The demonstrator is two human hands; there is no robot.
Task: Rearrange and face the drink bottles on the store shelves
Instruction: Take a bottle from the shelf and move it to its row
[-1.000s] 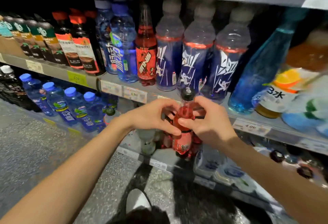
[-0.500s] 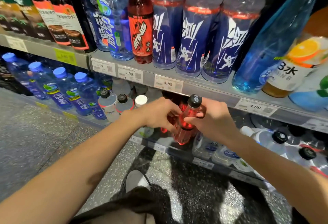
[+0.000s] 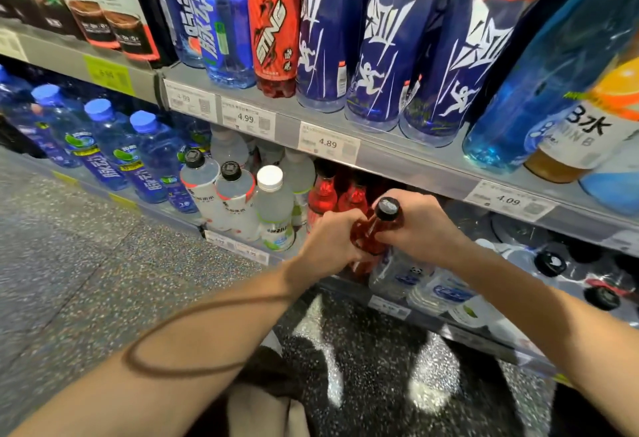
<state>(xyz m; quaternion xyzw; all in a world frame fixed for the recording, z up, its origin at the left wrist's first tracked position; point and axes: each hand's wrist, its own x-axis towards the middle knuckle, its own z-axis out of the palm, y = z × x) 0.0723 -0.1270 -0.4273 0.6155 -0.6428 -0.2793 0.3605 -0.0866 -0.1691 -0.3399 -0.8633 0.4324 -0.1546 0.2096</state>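
Head cam: both my hands are on one red drink bottle (image 3: 367, 234) with a black cap (image 3: 387, 207), at the front of the lower shelf (image 3: 390, 305), tilted with the cap leaning right. My left hand (image 3: 328, 246) grips its body from the left, fingers curled round it. My right hand (image 3: 420, 225) grips the neck just under the cap. More red bottles (image 3: 325, 191) stand just behind, further in. White-labelled bottles (image 3: 238, 201) sit left of them, clear bottles (image 3: 397, 270) right. Upper shelf (image 3: 415, 156): red Sting bottle (image 3: 275, 25), then tall blue bottles (image 3: 387, 45) to its right.
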